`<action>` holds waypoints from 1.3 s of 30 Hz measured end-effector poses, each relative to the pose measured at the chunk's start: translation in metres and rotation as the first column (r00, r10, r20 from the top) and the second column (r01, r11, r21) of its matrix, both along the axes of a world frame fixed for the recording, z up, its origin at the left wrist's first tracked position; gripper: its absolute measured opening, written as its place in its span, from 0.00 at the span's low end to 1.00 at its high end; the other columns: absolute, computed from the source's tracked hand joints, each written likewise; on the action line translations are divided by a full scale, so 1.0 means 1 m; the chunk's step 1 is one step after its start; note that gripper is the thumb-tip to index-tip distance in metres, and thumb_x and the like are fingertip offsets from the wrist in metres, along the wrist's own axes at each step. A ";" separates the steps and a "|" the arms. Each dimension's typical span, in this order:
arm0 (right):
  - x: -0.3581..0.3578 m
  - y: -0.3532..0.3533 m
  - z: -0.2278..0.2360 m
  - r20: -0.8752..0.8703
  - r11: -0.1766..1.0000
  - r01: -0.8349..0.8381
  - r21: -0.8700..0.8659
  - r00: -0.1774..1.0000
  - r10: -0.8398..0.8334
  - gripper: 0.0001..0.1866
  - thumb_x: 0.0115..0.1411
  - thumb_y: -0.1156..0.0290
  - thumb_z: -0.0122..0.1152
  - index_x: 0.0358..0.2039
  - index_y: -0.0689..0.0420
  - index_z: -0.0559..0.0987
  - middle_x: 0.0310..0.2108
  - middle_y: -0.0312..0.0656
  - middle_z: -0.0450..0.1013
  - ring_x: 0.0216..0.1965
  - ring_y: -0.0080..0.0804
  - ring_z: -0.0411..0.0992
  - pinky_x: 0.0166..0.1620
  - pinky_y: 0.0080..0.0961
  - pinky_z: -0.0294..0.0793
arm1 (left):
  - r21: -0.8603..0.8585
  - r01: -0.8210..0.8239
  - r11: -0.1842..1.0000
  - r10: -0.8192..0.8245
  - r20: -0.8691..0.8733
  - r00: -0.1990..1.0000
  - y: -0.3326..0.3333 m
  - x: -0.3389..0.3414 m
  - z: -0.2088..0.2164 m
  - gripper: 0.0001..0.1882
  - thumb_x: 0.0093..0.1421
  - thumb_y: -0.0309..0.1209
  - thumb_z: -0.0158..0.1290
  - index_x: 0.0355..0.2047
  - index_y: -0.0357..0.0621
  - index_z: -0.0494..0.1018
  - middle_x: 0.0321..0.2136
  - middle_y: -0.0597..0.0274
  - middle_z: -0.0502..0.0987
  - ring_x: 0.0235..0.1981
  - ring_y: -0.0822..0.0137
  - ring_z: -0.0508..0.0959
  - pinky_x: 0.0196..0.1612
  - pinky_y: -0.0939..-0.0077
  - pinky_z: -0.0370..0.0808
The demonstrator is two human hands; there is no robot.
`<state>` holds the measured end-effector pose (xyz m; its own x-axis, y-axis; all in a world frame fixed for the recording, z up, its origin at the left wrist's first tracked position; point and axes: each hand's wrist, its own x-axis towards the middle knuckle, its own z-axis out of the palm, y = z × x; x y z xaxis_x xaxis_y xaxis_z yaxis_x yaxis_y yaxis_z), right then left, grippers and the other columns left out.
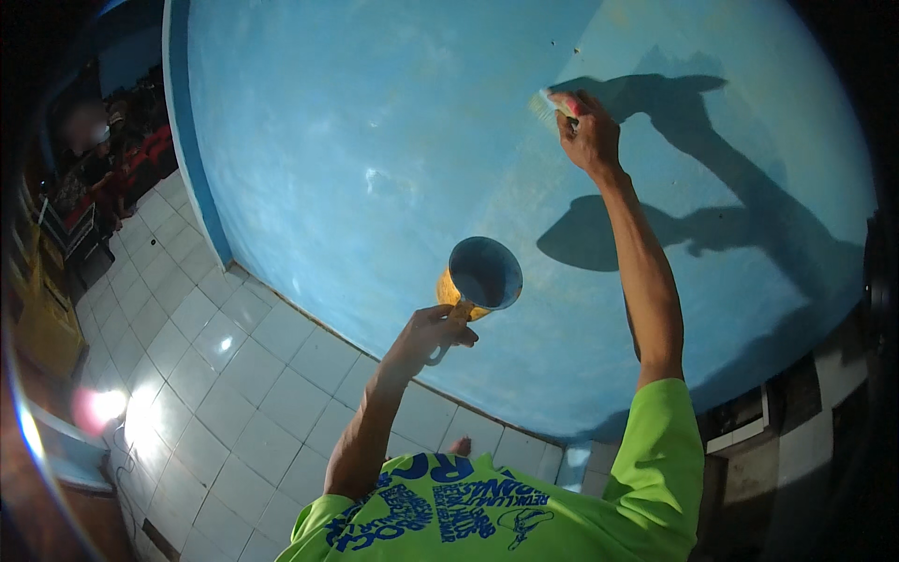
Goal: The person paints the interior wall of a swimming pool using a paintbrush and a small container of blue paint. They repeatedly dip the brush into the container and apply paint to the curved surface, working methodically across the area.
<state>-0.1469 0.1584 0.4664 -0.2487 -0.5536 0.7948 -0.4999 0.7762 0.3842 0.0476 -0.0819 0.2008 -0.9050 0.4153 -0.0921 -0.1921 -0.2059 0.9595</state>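
Note:
My right hand (592,139) is raised to the blue wall (375,131), its fingers closed on a paintbrush (545,108). The pale bristles touch the wall and point left; part of the red handle shows between my fingers. Lower down, my left hand (429,339) grips the handle of a yellow dipper (461,290). The dipper's round mouth faces up toward me and its inside looks grey-blue. How much it holds, I cannot tell. Paler, patchy blue covers the wall to the right of the brush.
White floor tiles (257,421) run along the wall's foot. At lower left a bright lamp (110,405) glares near a thin cable. A person (98,169) sits at the far left by red seats. Shadows of my arms fall on the wall. A low shelf (740,433) stands at right.

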 end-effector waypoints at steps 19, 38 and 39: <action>-0.008 0.034 -0.047 -0.430 0.973 0.130 0.191 0.902 -0.036 0.20 0.57 0.72 0.67 0.51 0.44 0.80 0.47 0.39 0.72 0.47 0.44 0.75 0.48 0.46 0.78 | 0.121 0.027 0.992 -0.022 -0.049 0.999 0.008 -0.001 -0.019 0.28 0.68 0.46 0.54 0.49 0.27 0.76 0.34 0.51 0.84 0.38 0.63 0.84 0.46 0.69 0.78; 0.003 0.029 -0.113 -0.283 0.985 0.118 0.126 0.956 -0.079 0.21 0.57 0.74 0.64 0.51 0.43 0.82 0.43 0.38 0.74 0.46 0.41 0.74 0.45 0.43 0.77 | 0.152 0.003 0.988 0.000 -0.018 1.000 0.004 0.014 -0.048 0.34 0.68 0.52 0.56 0.53 0.26 0.73 0.34 0.50 0.83 0.40 0.61 0.85 0.49 0.65 0.81; 0.003 0.027 -0.138 -0.243 0.937 0.229 0.264 0.956 -0.165 0.18 0.59 0.74 0.62 0.50 0.46 0.82 0.44 0.40 0.74 0.47 0.43 0.75 0.47 0.43 0.78 | 0.156 -0.008 0.988 0.012 -0.022 1.000 0.004 0.015 -0.050 0.34 0.68 0.52 0.56 0.54 0.26 0.73 0.35 0.50 0.83 0.40 0.61 0.85 0.49 0.65 0.82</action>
